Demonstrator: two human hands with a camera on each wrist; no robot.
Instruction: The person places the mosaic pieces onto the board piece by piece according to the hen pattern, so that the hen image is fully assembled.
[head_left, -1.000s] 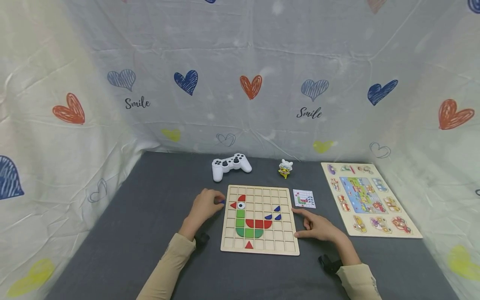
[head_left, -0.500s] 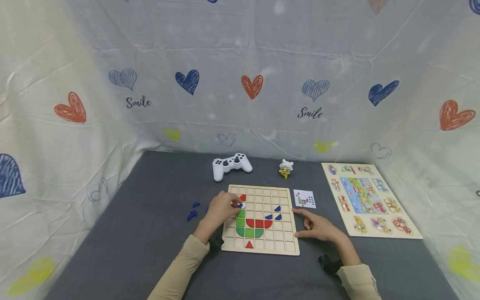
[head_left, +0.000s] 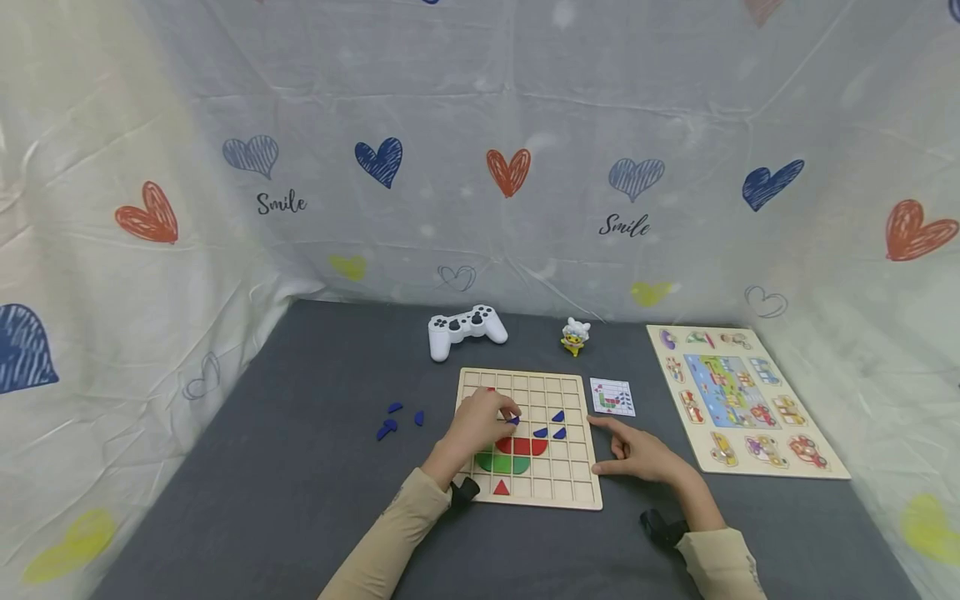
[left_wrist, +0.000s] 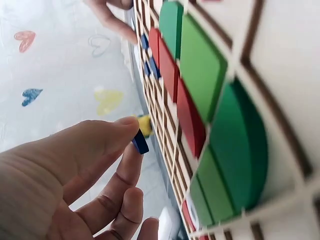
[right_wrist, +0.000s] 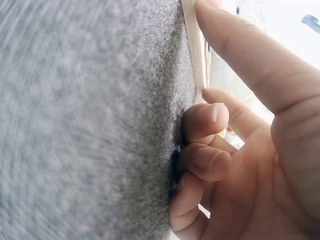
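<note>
Over the gridded board (head_left: 567, 487), whose cells hold red, green and blue pieces (head_left: 538, 447), the left hand (head_left: 480, 421) pinches a blue tile (left_wrist: 140, 143); the right hand (head_left: 641, 454), thumb and forefinger spread, touches its right edge.

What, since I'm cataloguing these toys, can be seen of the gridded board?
The gridded board is square-looking, pale and apparently wooden, with thin raised ridges forming cells. It lies flat on the dark cloth. Red pieces, green pieces and blue pieces sit on it; many cells are bare. The right hand touches its right edge at two spots. The left hand, pinching a small blue tile, hovers over it, hiding part.
</note>
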